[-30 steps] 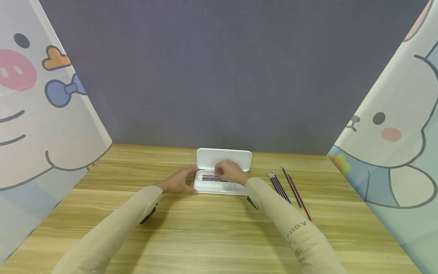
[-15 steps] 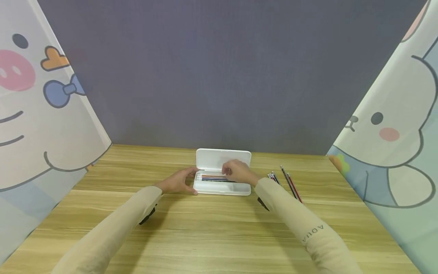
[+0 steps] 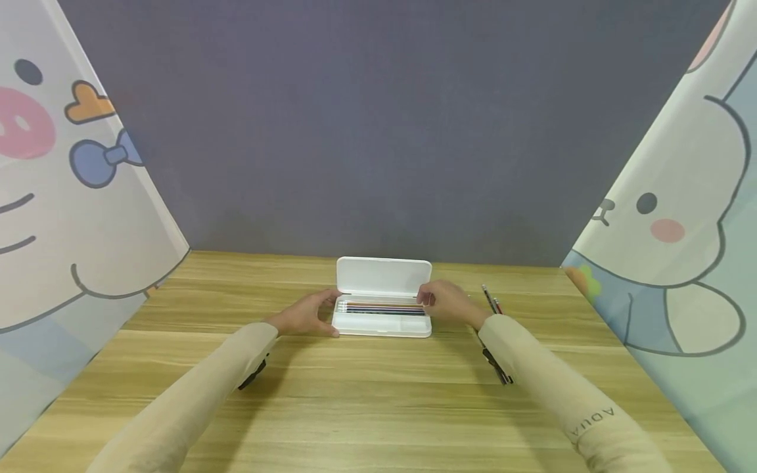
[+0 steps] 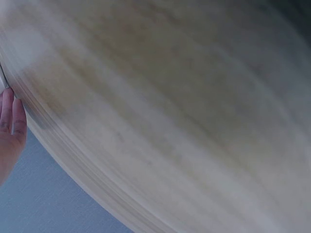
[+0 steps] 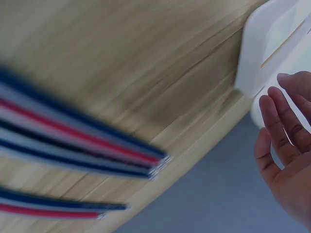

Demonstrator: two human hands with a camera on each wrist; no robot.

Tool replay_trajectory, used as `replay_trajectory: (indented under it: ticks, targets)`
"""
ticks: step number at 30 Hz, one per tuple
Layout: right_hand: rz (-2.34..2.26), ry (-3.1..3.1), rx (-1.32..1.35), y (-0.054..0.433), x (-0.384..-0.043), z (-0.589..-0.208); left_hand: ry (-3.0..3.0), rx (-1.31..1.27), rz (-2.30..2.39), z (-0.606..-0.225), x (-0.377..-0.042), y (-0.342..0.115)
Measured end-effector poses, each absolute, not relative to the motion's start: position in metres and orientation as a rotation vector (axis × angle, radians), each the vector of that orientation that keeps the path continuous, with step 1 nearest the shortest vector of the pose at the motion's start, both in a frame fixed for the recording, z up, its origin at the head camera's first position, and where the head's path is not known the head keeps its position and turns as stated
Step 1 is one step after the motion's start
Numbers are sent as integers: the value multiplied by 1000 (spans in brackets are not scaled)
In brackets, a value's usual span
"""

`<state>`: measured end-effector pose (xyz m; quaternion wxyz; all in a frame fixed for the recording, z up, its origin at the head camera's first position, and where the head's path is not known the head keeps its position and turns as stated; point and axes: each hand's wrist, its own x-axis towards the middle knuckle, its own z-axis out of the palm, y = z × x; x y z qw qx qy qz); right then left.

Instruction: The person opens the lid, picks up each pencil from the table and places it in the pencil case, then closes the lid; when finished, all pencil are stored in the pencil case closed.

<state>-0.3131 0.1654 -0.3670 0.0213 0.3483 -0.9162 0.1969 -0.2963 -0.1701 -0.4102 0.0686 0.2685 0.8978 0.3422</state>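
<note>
The lid-up white pencil case sat at 12 o'clock with pencils inside, left hand kinda spread against its 9 o'clock end, right hand pretty relaxed by 3 o'clock.

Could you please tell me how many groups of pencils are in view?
3: one group in the white case, a larger group and a smaller group on the table. The right sleeve covers part of the table, so more may be hidden.
</note>
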Motion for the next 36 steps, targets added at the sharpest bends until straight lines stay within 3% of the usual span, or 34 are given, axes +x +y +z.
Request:
replay_trajectory:
  ticks: [18, 36]
  targets:
    - [554, -2911, 925, 228, -307, -374, 2676, 815, 1056, -409, -295, -170]
    - [546, -2968, 819, 242, -301, -384, 2669, 833, 1082, -410, -297, -171]
